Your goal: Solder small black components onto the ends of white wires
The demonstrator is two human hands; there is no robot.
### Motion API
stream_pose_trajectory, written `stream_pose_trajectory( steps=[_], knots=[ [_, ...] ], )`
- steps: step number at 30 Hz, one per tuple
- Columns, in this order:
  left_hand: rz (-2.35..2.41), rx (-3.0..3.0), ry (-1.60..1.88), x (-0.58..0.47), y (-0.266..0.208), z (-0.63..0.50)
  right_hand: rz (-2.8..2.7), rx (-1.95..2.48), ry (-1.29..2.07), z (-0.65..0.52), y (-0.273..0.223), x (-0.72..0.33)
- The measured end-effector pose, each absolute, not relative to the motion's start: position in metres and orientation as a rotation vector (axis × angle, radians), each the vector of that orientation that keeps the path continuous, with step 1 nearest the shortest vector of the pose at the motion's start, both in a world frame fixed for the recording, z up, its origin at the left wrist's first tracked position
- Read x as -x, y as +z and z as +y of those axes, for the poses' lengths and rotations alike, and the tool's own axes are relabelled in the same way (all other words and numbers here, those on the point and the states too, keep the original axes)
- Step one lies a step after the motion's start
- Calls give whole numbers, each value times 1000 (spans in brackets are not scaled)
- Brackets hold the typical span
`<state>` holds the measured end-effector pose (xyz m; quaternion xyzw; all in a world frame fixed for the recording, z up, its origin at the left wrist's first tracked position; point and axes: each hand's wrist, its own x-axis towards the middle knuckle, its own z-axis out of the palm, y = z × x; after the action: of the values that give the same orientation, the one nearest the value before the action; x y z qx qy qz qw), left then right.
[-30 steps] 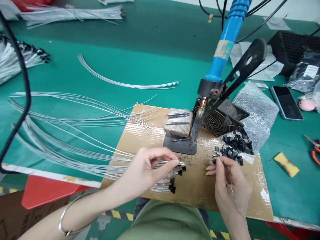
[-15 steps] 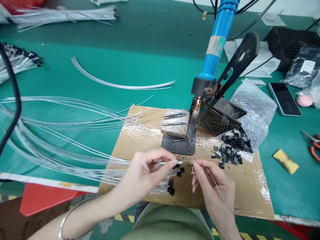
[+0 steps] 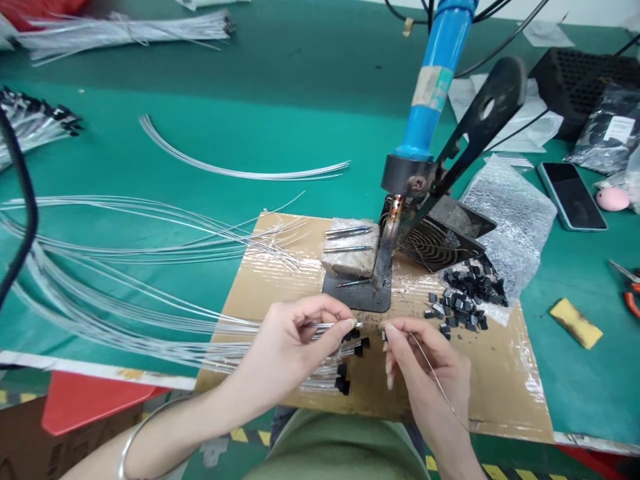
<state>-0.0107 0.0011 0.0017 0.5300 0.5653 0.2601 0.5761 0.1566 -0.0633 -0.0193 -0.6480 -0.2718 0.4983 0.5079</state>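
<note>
My left hand point(image 3: 300, 343) pinches a thin white wire, whose bare-looking end point(image 3: 359, 325) sticks out past the thumb and forefinger. Facing it across a small gap, my right hand point(image 3: 430, 373) is closed, with a small black connector point(image 3: 384, 335) at its fingertips. A strand of solder wire point(image 3: 431, 365) also runs through the right hand and trails over the palm. Under the left hand lie wires with black connectors point(image 3: 343, 385) on their ends. Above both hands stands a soldering iron point(image 3: 434, 93) with a blue handle, tip pointing down in its stand.
Loose white wires point(image 3: 125, 253) spread leftward from the cardboard sheet point(image 3: 480, 387). Loose black connectors point(image 3: 463, 310) are heaped at its right, beside a bubble-wrap bag point(image 3: 520, 227). Farther right are a yellow sponge point(image 3: 576, 323), a phone point(image 3: 573, 197) and orange-handled pliers point(image 3: 633, 300).
Both hands keep nearly the same pose and grip. The right fingertips and connector have shifted very slightly left; the camera view has moved a little.
</note>
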Motion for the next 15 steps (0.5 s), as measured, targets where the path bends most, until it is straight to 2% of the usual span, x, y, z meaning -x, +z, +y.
stream_pose_trajectory(
  steps=[15],
  knots=[
    [1379,-1273,583,7,2,0,-672,1475,1278,-60,-20,-151]
  ],
)
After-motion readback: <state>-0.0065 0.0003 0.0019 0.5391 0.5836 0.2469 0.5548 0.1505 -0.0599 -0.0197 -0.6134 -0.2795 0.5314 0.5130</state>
